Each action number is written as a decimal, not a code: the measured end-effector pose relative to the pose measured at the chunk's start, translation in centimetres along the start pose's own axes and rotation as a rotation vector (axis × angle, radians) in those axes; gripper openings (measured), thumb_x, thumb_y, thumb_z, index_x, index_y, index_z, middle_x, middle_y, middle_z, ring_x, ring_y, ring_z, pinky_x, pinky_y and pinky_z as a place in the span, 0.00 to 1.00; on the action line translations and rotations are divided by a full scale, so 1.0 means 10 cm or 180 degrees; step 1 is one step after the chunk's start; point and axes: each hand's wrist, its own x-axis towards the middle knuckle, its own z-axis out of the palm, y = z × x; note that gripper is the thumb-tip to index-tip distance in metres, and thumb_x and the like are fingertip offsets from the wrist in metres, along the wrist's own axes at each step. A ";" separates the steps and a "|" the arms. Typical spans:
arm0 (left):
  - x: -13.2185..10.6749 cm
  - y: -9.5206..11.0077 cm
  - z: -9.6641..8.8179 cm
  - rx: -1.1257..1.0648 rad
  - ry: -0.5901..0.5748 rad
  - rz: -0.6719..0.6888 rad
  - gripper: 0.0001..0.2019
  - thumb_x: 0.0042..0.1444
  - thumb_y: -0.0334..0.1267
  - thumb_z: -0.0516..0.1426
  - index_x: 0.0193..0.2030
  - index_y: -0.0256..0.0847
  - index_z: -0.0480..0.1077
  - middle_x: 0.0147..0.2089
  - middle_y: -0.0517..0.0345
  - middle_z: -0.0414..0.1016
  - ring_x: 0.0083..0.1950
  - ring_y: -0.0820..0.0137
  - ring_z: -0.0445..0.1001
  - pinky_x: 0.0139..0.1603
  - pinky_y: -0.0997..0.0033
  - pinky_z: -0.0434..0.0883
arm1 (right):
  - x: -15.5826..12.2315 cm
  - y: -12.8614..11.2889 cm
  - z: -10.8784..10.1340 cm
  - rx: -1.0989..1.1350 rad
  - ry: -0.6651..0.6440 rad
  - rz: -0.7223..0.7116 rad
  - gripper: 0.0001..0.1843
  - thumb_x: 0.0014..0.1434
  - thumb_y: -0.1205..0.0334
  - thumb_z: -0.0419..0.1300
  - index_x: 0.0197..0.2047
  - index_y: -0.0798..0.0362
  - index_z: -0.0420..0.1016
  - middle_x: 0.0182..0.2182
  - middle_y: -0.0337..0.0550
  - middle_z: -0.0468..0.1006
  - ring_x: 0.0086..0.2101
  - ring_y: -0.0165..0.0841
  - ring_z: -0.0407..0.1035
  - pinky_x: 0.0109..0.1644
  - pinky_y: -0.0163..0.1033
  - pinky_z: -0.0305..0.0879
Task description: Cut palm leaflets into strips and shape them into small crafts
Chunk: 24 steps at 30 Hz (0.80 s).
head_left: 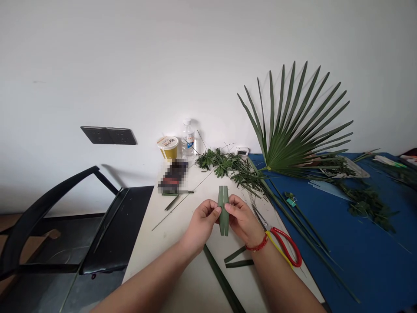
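Between my hands, above the pale tabletop, is a short green palm leaf piece (pixel 223 195), held upright with a lengthwise crease or split along its middle. My left hand (pixel 206 219) pinches its left edge between thumb and fingers. On the opposite edge, my right hand (pixel 241 219) grips it the same way; a red bracelet circles that wrist. Scissors with red and yellow handles (pixel 286 245) lie just right of my right hand, their blades partly hidden by it. Below my hands are a long leaf strip (pixel 224 280) and a folded strip (pixel 239 263) partly under my right forearm.
A large fan palm leaf (pixel 293 143) leans against the wall at the back right. Leaf bundles (pixel 224 163), a water bottle (pixel 188 141) and a yellow cup (pixel 168 150) stand along the back. Long stems cross the blue surface (pixel 358 261). A black chair (pixel 114 230) is at left.
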 end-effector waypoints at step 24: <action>0.03 0.10 -0.13 0.0203 0.0604 0.0605 0.11 0.56 0.45 0.64 0.36 0.40 0.71 0.22 0.65 0.69 0.24 0.75 0.66 0.28 0.75 0.65 | -0.03 -0.15 -0.09 -0.0264 0.0883 -0.1187 0.11 0.53 0.58 0.71 0.31 0.49 0.72 0.16 0.29 0.65 0.21 0.27 0.60 0.29 0.36 0.60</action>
